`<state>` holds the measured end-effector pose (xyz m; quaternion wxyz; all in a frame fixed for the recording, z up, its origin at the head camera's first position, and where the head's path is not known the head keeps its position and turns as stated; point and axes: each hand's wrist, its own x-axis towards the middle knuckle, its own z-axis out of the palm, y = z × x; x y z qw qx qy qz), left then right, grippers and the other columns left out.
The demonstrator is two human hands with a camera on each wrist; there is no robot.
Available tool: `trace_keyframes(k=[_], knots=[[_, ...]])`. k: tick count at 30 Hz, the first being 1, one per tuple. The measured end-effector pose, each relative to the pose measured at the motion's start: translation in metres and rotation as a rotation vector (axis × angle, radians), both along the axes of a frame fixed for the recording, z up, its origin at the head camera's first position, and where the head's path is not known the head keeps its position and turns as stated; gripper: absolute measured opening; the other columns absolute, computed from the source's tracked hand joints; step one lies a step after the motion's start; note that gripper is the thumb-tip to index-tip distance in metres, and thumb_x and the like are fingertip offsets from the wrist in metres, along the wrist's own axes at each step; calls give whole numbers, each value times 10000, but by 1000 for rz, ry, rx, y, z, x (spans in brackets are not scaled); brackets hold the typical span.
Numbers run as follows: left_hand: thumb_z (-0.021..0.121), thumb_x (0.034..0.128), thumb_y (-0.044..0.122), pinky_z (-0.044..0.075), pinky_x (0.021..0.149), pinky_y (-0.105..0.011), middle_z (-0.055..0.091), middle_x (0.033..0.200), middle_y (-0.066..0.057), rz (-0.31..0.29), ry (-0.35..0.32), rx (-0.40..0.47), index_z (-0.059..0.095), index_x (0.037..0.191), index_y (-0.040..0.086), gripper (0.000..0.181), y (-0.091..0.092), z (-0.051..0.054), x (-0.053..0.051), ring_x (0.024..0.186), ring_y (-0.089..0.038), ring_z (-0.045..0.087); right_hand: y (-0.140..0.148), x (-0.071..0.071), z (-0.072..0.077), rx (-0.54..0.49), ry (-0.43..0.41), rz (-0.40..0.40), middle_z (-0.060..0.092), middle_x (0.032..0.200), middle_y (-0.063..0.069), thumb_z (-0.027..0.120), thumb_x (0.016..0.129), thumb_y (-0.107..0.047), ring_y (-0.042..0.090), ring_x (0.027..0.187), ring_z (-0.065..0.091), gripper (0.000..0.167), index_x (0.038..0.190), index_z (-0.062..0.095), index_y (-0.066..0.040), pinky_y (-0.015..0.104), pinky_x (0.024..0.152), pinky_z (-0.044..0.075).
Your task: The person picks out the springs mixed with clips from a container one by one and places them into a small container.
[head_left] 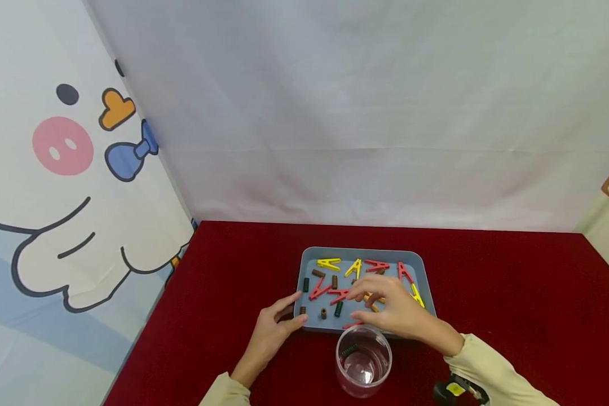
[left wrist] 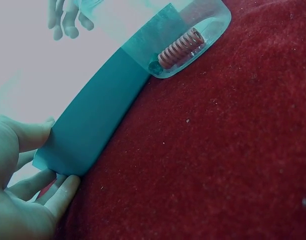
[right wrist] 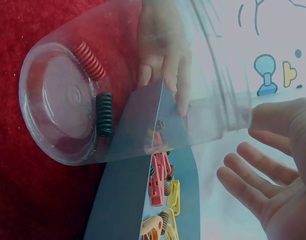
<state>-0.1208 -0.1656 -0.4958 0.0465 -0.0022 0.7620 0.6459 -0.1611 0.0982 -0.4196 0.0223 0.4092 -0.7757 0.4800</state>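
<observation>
At the left end of the blue-grey tray [head_left: 365, 252], my left hand [head_left: 271, 335] grips the near corner; the left wrist view shows thumb and fingers around that corner of the tray [left wrist: 95, 117]. My right hand [head_left: 393, 307] hovers above the tray's right part, fingers loosely bent and apart, holding nothing visible. Red clips [head_left: 377, 265], yellow clips [head_left: 329, 263], brown springs [head_left: 334, 281] and dark green springs [head_left: 306, 285] lie scattered in the tray. In the right wrist view, my right hand [right wrist: 272, 175] is beside the mouth of a clear jar [right wrist: 58, 100].
The clear jar [head_left: 362, 363] stands just in front of the tray, with a reddish spring [right wrist: 89, 61] and a dark green spring [right wrist: 104, 115] inside. A red cloth [head_left: 512, 299] covers the table. Behind it hangs a pale curtain [head_left: 360, 113], with a cartoon-printed sheet [head_left: 147, 225] at left.
</observation>
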Motion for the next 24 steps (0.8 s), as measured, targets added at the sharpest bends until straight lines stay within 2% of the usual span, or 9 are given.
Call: trace_keyframes(k=[16, 24], knots=[[708, 865, 172, 478, 885, -350, 466, 1394, -112, -5, -1, 7, 526, 1366, 118, 536, 0, 0, 1, 1219, -291, 489, -5, -8, -12, 94, -54, -34, 657, 955, 37, 791, 783, -160, 84, 799, 571, 221, 985, 707, -129, 349, 633, 539], [714, 860, 181, 474, 896, -380, 489, 1375, -102, -6, 24, -21, 537, 1357, 127, 530, -1, -1, 1, 1203, -292, 502, -9, -14, -27, 114, -33, -37, 655, 938, 49, 791, 768, -98, 241, 789, 606, 217, 966, 702, -91, 318, 620, 532]])
